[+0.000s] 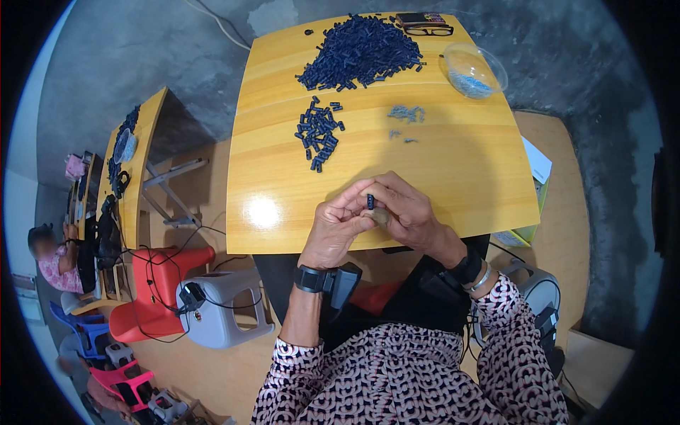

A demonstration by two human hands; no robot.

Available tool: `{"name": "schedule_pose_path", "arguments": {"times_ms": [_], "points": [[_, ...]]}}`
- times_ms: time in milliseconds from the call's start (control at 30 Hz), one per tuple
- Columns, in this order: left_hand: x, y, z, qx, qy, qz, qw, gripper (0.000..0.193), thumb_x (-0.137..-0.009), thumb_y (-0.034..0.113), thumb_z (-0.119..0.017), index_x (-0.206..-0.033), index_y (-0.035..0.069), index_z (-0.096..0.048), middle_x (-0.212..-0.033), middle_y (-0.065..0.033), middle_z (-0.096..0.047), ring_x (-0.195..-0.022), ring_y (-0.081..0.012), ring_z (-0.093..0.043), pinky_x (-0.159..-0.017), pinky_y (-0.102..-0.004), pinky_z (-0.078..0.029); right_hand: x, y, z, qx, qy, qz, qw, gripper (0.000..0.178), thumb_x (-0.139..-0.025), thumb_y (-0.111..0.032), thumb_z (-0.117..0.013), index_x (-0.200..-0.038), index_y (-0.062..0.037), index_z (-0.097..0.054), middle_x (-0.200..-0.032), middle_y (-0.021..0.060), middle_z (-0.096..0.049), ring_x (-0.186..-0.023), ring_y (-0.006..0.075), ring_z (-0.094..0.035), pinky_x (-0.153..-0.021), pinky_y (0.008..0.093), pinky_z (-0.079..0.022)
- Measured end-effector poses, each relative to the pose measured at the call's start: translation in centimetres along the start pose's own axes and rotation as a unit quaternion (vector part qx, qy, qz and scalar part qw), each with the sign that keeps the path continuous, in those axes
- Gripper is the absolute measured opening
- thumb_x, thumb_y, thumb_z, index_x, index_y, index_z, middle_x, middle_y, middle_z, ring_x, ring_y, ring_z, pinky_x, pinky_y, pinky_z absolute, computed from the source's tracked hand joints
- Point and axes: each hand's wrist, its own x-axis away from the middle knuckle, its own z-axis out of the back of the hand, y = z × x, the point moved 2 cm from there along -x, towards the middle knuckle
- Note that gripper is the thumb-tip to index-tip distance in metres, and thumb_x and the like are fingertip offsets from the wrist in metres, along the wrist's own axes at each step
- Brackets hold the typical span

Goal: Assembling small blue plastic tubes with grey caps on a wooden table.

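Over the near edge of the table, my left hand (338, 221) and my right hand (412, 216) meet with their fingertips together. Between them is a small dark plastic piece (370, 202), oblong with tiny openings along its face. Fingers of both hands close around it and hide part of it. A rounded brownish patch (380, 215) shows at my right thumb; what it is I cannot make out. Beyond my hands lies a loose group of similar dark pieces (319, 134). To its right are little scattered heaps of small grey-blue parts (406, 113).
At the table's far side rises a big pile of dark pieces (361, 53). Eyeglasses (429, 31) and a clear bowl (473, 71) of small blue parts stand at the far right. Left of the yellow table (269, 191) are a red chair (152, 294), a grey stool (227, 312) and cables.
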Motion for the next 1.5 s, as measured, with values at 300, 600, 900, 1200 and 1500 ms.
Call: {"name": "schedule_pose_path", "arguments": {"times_ms": [300,600,900,1200,1500], "points": [[-0.7,0.4,-0.1,0.090,-0.058,-0.026,0.994,0.067,-0.080,-0.011,-0.058,-0.139,0.003,-0.030,-0.110,-0.0128,-0.059,-0.096,-0.0163,-0.059,-0.086,-0.0257,-0.048,0.3,-0.6,1.9,-0.014,0.065,-0.005,0.998,0.029,-0.081,-0.017,-0.064,-0.101,0.0036,-0.058,-0.094,0.0151,-0.055,-0.080,0.0252,-0.056,-0.069,0.0308,-0.046],[-0.9,0.0,0.2,0.064,-0.024,0.034,0.997,0.056,-0.084,-0.012,-0.051,-0.136,0.000,-0.034,-0.112,-0.0133,-0.058,-0.097,-0.0172,-0.059,-0.088,-0.0265,-0.048,0.5,-3.1,2.8,-0.038,0.062,0.025,0.997,0.024,-0.084,-0.011,-0.061,-0.102,0.0035,-0.057,-0.096,0.0131,-0.057,-0.081,0.0256,-0.056,-0.071,0.0317,-0.047],[-1.7,-0.5,-0.6,0.067,-0.035,0.058,0.995,0.053,-0.084,-0.011,-0.050,-0.134,-0.001,-0.036,-0.114,-0.0131,-0.058,-0.099,-0.0169,-0.058,-0.088,-0.0272,-0.047,1.1,-3.7,3.7,-0.035,0.080,0.014,0.996,0.025,-0.081,-0.006,-0.063,-0.103,0.0034,-0.056,-0.098,0.0129,-0.058,-0.086,0.0260,-0.057,-0.073,0.0330,-0.048],[-1.0,-0.3,0.3,0.111,0.021,0.037,0.993,0.052,-0.084,-0.009,-0.052,-0.133,-0.003,-0.037,-0.113,-0.0165,-0.058,-0.097,-0.0174,-0.059,-0.087,-0.0274,-0.050,7.9,-3.0,17.3,0.364,0.270,-0.167,0.876,0.020,-0.088,-0.010,-0.053,-0.104,-0.0004,-0.060,-0.091,0.0129,-0.059,-0.079,0.0263,-0.059,-0.073,0.0318,-0.048],[-1.7,-0.9,-0.5,0.137,0.014,0.047,0.989,0.047,-0.086,-0.005,-0.052,-0.131,-0.003,-0.040,-0.111,-0.0148,-0.059,-0.096,-0.0179,-0.060,-0.086,-0.0280,-0.051,20.5,5.0,31.8,0.415,0.304,-0.305,0.802,0.029,-0.090,-0.007,-0.049,-0.118,-0.0004,-0.054,-0.113,0.0154,-0.056,-0.103,0.0249,-0.055,-0.087,0.0316,-0.043]]}}
